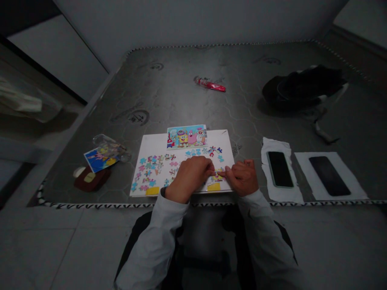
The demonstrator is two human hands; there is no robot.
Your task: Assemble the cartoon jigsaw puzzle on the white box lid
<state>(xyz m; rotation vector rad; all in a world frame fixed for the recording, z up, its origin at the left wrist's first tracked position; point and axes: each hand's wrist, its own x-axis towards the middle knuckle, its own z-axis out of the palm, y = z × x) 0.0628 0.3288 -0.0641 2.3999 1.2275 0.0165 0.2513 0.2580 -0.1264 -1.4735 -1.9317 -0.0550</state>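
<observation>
My left hand [189, 179] and my right hand [242, 177] rest on a white board [223, 139], fingertips meeting over a small cluster of jigsaw pieces [217, 176]. Their fingers hide part of that cluster, so I cannot tell whether either hand grips a piece. Loose colourful jigsaw pieces [148, 171] lie scattered to the left of my left hand, with more [205, 152] above my fingers. A cartoon picture card [186, 137] lies at the board's far edge. Two yellow patches [152, 190] sit near the board's front edge.
The board lies on a grey quilted mattress [181, 92] with a zigzag-trimmed edge [193, 204]. To the right, two dark phones [280, 169] lie on white paper. A clear plastic bag [110, 148], a brown pouch [90, 179], a red tube [210, 84] and a black bag [302, 86] lie about.
</observation>
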